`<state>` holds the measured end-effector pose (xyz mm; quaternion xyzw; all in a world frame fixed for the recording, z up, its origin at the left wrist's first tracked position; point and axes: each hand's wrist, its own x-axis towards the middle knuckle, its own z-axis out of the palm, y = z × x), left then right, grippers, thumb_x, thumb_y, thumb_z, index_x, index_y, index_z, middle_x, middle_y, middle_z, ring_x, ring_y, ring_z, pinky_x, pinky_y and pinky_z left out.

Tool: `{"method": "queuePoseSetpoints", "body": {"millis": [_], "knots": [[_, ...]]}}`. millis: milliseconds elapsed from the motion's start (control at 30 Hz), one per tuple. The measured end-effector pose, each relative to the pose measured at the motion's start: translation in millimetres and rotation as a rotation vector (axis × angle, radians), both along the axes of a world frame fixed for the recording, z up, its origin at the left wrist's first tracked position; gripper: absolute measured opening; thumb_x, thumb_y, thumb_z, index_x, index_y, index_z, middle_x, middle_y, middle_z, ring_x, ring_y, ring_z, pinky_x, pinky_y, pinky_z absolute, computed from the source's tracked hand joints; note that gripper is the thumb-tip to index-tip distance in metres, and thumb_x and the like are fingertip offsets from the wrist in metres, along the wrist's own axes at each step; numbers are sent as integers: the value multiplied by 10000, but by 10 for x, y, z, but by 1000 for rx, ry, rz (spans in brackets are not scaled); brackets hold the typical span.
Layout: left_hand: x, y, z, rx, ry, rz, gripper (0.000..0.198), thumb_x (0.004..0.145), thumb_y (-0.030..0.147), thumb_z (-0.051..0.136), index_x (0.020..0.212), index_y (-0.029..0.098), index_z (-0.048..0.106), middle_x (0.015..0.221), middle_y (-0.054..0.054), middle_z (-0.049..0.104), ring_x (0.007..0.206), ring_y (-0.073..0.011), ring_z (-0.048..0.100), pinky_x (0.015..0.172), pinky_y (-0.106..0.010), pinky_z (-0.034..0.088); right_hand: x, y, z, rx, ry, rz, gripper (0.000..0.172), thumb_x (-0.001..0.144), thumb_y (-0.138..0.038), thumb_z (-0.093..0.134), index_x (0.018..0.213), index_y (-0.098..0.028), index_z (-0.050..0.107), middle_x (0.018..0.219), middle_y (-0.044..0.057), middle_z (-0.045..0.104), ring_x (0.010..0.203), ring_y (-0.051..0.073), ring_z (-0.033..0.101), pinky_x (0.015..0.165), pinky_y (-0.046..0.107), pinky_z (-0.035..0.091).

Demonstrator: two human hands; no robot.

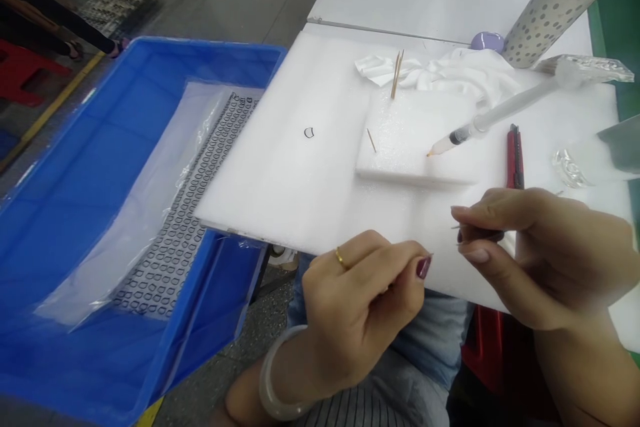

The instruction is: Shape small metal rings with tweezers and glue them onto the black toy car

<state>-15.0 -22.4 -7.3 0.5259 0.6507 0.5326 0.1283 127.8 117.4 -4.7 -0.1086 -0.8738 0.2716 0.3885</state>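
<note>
My left hand (367, 300) is closed in a pinch above the table's front edge; whatever its fingertips hold is hidden or too small to name. Facing it, my right hand (535, 247) pinches a thin pointed stick (455, 227), whose tip just shows between thumb and forefinger. Beyond the hands lies a white foam block (415, 147) with toothpicks (397, 75) stuck upright in it and one more toothpick (371, 140) nearer its left side. A syringe (493, 119) rests with its orange-tinged tip on the block. One small black-outlined piece (309, 133) lies left of the block.
White foam sheeting (280, 167) covers the table. A red utility knife (515, 157), crumpled white cloth (450, 73), a dotted tumbler (560, 10) and a purple object (487, 41) lie around the block. At left, a blue bin (65, 213) holds sheets of black-outlined pieces (170, 253).
</note>
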Motion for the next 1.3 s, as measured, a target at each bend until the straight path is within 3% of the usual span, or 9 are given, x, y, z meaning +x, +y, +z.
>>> {"method": "queuePoseSetpoints", "body": {"millis": [100, 233, 1067, 1300], "knots": [[-14, -11, 3, 46, 234, 74, 109, 959, 110, 639, 926, 164, 728, 725, 3, 738, 557, -88, 632, 537, -217, 510, -16, 0, 11, -2, 0, 43, 112, 872, -143, 724, 929, -224, 672, 708, -16, 707, 567, 141, 652, 435, 283, 524], [-24, -18, -22, 75, 339, 103, 83, 957, 116, 652, 959, 172, 713, 734, 2, 745, 587, -116, 676, 525, -241, 530, -20, -16, 44, -28, -57, 56, 99, 884, -163, 685, 951, -233, 661, 673, -19, 686, 536, 149, 645, 416, 285, 496], [-6, 9, 30, 63, 407, 82, 109, 965, 114, 645, 909, 157, 729, 704, 5, 719, 549, -99, 651, 513, -227, 547, -40, 14, 37, 72, -64, 85, 95, 934, -167, 686, 861, -201, 635, 594, -46, 607, 474, 102, 550, 418, 258, 412], [-11, 9, 52, 48, 427, 109, 127, 956, 101, 656, 879, 144, 748, 681, 4, 704, 526, -86, 628, 489, -214, 515, 63, 62, 89, 65, -81, -18, 135, 921, -164, 720, 840, -221, 628, 718, -31, 734, 537, 104, 624, 493, 245, 487]]}}
